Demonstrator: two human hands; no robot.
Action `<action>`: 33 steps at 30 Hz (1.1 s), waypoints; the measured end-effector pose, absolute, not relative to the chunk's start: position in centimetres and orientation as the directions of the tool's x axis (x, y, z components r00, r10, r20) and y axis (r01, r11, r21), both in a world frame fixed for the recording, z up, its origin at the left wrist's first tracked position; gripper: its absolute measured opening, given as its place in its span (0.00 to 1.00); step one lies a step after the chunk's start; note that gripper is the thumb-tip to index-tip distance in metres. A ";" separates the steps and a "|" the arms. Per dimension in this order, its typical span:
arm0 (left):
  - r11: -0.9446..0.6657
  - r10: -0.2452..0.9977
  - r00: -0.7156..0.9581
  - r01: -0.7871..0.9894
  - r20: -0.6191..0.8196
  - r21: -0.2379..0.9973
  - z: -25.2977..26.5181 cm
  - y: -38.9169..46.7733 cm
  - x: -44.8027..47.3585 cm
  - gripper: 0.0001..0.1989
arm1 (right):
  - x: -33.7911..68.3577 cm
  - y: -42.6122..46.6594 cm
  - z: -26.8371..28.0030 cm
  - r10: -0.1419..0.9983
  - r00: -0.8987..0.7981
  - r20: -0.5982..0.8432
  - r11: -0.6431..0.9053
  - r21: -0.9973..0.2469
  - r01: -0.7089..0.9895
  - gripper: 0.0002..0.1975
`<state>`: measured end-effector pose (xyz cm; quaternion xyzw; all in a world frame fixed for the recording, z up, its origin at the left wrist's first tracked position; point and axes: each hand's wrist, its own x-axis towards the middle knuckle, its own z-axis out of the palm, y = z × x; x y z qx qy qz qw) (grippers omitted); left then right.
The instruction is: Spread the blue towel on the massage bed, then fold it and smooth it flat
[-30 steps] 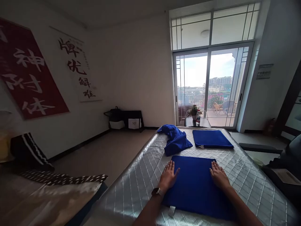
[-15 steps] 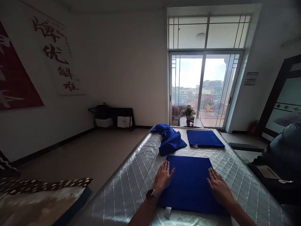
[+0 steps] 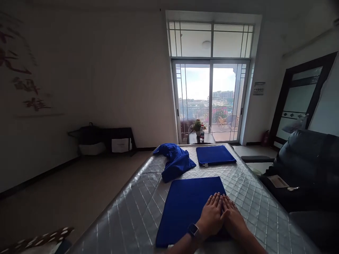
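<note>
A flat blue square pad (image 3: 185,208) lies on a bed with a silvery quilted surface (image 3: 132,211). My left hand (image 3: 213,214), with a watch at the wrist, rests flat on the pad's right part, fingers stretched forward. Close beside it, my right hand (image 3: 235,216) lies flat at the pad's right edge, the two hands touching near the thumbs. Neither hand grips anything. Beyond the pad are a crumpled blue cloth (image 3: 176,160) at left and another flat blue square (image 3: 215,154) with a white tag at right.
A dark armchair (image 3: 304,165) with a paper (image 3: 278,181) on it stands at right. Past the bed's far end, a small table (image 3: 192,139) bears a plant (image 3: 198,125) and a bottle (image 3: 202,133). A polka-dot fabric (image 3: 53,236) shows at lower left.
My left hand has moved from the pad's left edge across to the right, beside my right hand. The view has turned right, so the bed and pads appear further left.
</note>
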<state>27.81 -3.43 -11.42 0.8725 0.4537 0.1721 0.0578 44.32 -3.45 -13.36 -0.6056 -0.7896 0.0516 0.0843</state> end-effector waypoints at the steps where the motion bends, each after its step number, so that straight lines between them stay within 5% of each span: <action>1: -0.589 0.807 0.535 0.762 0.251 0.270 -11.6 -3.4 29.0 0.35 | 44.4 -3.5 -13.3 0.964 -0.258 0.065 0.266 -0.182 0.947 0.32; 7: -0.549 0.835 0.526 0.785 0.159 0.286 -11.8 -3.6 26.3 0.35 | 44.3 -3.7 -12.5 0.971 -0.234 0.043 0.237 -0.250 0.939 0.32; 17: -0.121 0.991 0.125 0.988 -0.035 0.100 -17.3 -5.4 7.8 0.43 | 44.1 -4.4 -11.0 0.976 -0.220 -0.004 0.210 -0.284 0.936 0.32; 28: -0.153 0.982 0.159 0.986 -0.103 0.064 -13.3 -6.1 10.5 0.43 | 45.7 -8.1 -13.2 0.954 -0.299 -0.006 0.282 -0.317 0.906 0.32; 33: -0.494 0.864 0.503 0.837 0.023 0.237 -10.6 -6.0 21.1 0.39 | 46.4 -8.8 -14.8 0.953 -0.304 -0.003 0.289 -0.306 0.907 0.31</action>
